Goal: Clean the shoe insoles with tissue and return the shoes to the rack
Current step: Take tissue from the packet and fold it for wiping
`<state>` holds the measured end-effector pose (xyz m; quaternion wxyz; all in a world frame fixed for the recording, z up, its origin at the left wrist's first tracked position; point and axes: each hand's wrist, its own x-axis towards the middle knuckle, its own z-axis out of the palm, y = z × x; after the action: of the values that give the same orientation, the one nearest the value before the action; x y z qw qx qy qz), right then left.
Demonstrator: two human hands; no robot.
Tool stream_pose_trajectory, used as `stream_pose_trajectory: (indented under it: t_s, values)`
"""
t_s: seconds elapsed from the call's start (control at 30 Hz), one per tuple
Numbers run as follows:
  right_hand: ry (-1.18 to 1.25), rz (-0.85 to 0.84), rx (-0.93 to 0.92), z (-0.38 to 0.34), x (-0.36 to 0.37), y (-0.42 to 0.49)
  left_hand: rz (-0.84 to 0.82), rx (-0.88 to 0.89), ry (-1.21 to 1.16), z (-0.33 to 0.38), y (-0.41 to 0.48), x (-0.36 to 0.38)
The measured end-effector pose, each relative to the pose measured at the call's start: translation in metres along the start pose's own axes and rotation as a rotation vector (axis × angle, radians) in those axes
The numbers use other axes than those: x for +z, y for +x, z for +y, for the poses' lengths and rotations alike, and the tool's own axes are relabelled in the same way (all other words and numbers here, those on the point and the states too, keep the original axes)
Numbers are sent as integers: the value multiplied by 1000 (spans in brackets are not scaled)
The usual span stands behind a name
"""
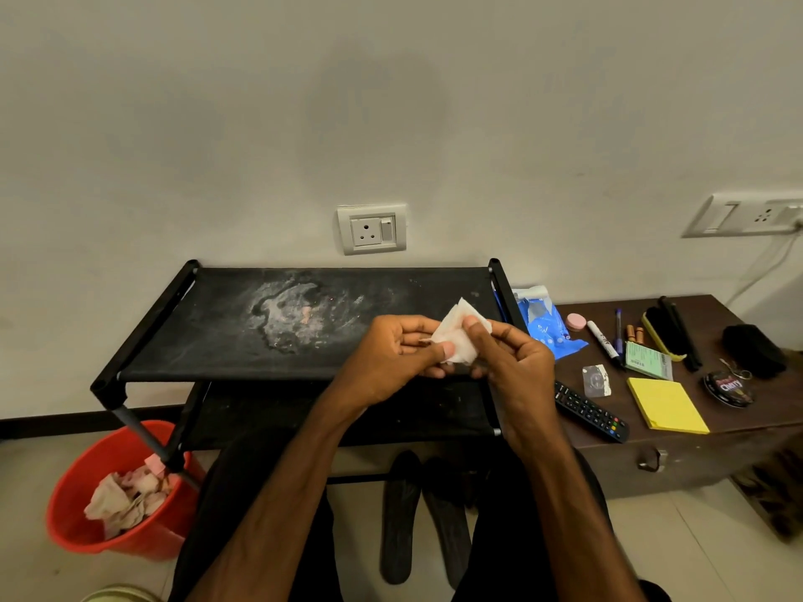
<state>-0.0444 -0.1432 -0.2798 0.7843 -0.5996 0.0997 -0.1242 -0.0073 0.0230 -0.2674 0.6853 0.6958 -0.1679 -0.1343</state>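
Observation:
A folded white tissue [460, 336] is held between both hands above the black shoe rack [208, 341]. My left hand [391, 358] pinches its lower left part with the thumb. My right hand [508, 358] pinches its right side, thumb on top. Two dark insoles [399, 514] lie side by side on the floor between my legs, below the rack. No shoes can be made out; the rack's lower shelf is dark.
The rack's top shelf bears a whitish dusty stain [295, 315]. A red bucket [78, 514] with crumpled used tissues stands at its left leg. A brown chest [738, 445] on the right holds a blue tissue pack [543, 319], remote [591, 412], yellow pad [667, 404], pens and polish tin [730, 388].

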Motion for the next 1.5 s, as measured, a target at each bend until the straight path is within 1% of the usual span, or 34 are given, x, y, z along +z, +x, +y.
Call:
stream_pose_trajectory:
  t_s: [0.13,0.47,0.53,0.6,0.67,0.73,0.8,0.93,1.0,1.17,1.27,1.33,1.43,1.5]
  values:
    - [5,-36,14,-1,-2,1,9,-7,-13,0,0,-3]
    - [-93,-72,-91,4,-4,3,32,11,46,-5,3,-4]
    - [-210,-34,-204,4,-5,3,58,20,77,-6,3,-4]
    - [-394,11,-368,4,-4,2,102,37,107,-6,3,-4]
    - [-526,20,-512,5,-3,2,147,55,134,-7,3,-4]
    - [-608,-3,-573,7,-1,1,173,75,166,-8,3,-4]
    - [-625,-19,-558,7,2,-1,176,108,192,-7,2,-4]
    - [-449,35,-456,3,2,-2,187,211,261,-4,1,-4]
    - [-420,55,-429,2,0,-1,198,243,294,-4,2,-4]
    - [-326,-8,-330,3,0,-1,214,313,412,-8,4,-3]
    - [-280,-12,-276,0,0,-1,218,312,425,-9,4,-4]
    - [-280,6,-276,0,-1,-1,233,298,411,-8,4,-4]
    - [-294,49,-283,-1,-2,0,321,286,419,-9,5,-4]
    - [-334,90,-321,-1,-1,-1,380,283,431,-10,6,-4]
